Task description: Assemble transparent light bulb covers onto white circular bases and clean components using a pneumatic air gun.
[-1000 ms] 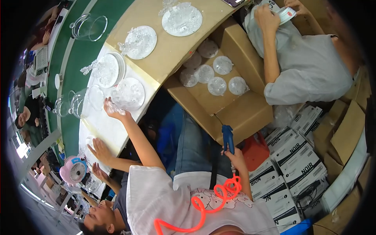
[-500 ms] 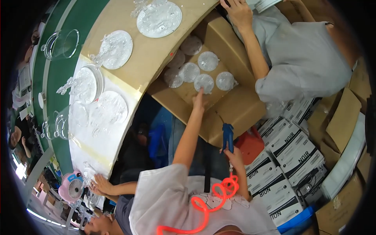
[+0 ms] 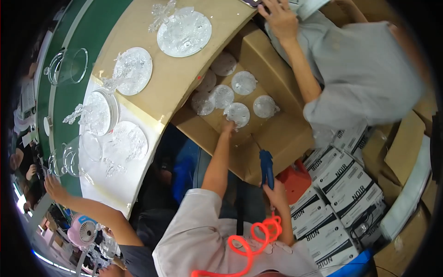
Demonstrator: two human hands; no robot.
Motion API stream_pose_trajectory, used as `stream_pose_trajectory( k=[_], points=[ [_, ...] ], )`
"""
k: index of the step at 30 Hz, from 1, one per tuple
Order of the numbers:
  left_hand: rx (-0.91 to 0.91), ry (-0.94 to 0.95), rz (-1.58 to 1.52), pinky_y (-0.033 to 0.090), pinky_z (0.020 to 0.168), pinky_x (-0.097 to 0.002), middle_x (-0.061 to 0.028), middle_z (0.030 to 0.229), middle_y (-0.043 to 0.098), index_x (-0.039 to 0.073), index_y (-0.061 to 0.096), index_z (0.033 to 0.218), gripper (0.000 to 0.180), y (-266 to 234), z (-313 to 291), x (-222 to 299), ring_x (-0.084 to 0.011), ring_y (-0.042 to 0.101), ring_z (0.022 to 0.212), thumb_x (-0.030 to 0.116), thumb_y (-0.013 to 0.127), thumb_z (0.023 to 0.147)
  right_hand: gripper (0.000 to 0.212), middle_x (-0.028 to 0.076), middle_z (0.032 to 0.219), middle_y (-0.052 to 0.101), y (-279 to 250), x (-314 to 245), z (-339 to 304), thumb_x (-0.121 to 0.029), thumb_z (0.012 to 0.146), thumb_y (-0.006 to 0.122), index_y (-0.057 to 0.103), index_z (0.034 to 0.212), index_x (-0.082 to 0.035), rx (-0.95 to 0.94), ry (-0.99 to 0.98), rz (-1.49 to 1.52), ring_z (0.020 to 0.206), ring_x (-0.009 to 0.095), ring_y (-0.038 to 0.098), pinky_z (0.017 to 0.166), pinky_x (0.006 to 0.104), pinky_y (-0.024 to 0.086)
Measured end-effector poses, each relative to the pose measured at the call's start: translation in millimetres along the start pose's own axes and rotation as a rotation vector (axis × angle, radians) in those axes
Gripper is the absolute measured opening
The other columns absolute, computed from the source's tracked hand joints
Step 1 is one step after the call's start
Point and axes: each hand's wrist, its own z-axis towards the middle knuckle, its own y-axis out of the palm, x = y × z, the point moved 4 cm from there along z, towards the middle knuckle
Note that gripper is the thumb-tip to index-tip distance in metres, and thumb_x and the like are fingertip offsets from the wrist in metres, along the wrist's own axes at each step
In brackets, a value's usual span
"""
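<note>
My left hand (image 3: 227,128) reaches down into a deep cardboard box (image 3: 284,131), its fingers at the near edge of a round white disc (image 3: 237,115) that looks covered in clear, shiny plastic. The fingers seem closed on that edge, though the fingertips are partly hidden. Several similar discs (image 3: 244,82) lie flat on the box bottom around it. My right hand (image 3: 276,194), outside the box's near side, is wrapped round a blue air blow gun (image 3: 266,166). Its thin nozzle points toward the box, and a red coiled hose (image 3: 251,242) hangs from its lower end.
Left of the box, a curved table (image 3: 117,161) bears larger white discs (image 3: 184,33) with clear pieces. Clear lidded bowls (image 3: 69,67) stand on a green surface. A co-worker in grey (image 3: 364,74) is beyond the box; another's arm (image 3: 92,207) reaches leftward. Stacked white cartons (image 3: 339,177) stand right.
My left hand has gone from pointing at the disc to its near edge, and the disc has shifted slightly toward me. The left co-worker's arm has reached out over the table's end.
</note>
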Motion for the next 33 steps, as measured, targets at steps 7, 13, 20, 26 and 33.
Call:
stream_pose_trajectory(
  k=[7, 13, 20, 26, 33],
  points=[
    [-0.041, 0.235, 0.189, 0.043, 0.041, -0.0306, -0.0120, 0.072, 0.057, -0.004, 0.054, 0.101, 0.035, -33, -88, 49, -0.0193, 0.055, 0.052, -0.009, 0.043, 0.067, 0.022, 0.022, 0.071, 0.060, 6, -39, 6, -0.020, 0.077, 0.057, 0.059, 0.091, -0.003, -0.064, -0.119, -0.151, 0.071, 0.039, 0.060, 0.064, 0.0426, 0.047],
    [0.141, 0.309, 0.338, 0.040, 0.040, -0.0284, -0.0108, 0.072, 0.058, -0.004, 0.057, 0.099, 0.040, -56, -100, 64, -0.0181, 0.053, 0.053, -0.009, 0.037, 0.065, 0.023, 0.023, 0.074, 0.059, 13, -40, -5, -0.019, 0.076, 0.057, 0.059, 0.093, -0.003, -0.079, -0.176, -0.193, 0.075, 0.040, 0.059, 0.067, 0.0443, 0.046],
    [0.193, 0.448, 0.607, 0.048, 0.060, -0.0346, -0.0198, 0.089, 0.062, 0.000, 0.055, 0.113, 0.048, -70, -81, 56, -0.0298, 0.061, 0.074, -0.001, 0.044, 0.066, 0.020, 0.022, 0.073, 0.060, 5, -31, -3, -0.020, 0.075, 0.057, 0.059, 0.085, -0.003, -0.063, -0.203, -0.245, 0.074, 0.039, 0.058, 0.068, 0.0448, 0.045],
    [0.214, 0.517, 0.856, 0.044, 0.085, -0.0365, -0.0254, 0.104, 0.059, 0.005, 0.053, 0.118, 0.052, -53, -99, 59, -0.0360, 0.057, 0.100, 0.004, 0.047, 0.066, 0.022, 0.022, 0.074, 0.060, -6, -32, 10, -0.021, 0.074, 0.057, 0.059, 0.088, -0.004, -0.030, -0.173, -0.214, 0.074, 0.039, 0.058, 0.069, 0.0446, 0.045],
    [0.191, 0.419, 0.775, 0.045, 0.083, -0.0408, -0.0271, 0.097, 0.060, 0.009, 0.052, 0.117, 0.055, -64, -110, 68, -0.0405, 0.057, 0.095, 0.000, 0.043, 0.064, 0.025, 0.023, 0.076, 0.059, 4, -35, 10, -0.022, 0.075, 0.056, 0.059, 0.092, -0.003, -0.074, -0.141, -0.256, 0.078, 0.043, 0.056, 0.072, 0.0472, 0.044]
  ],
)
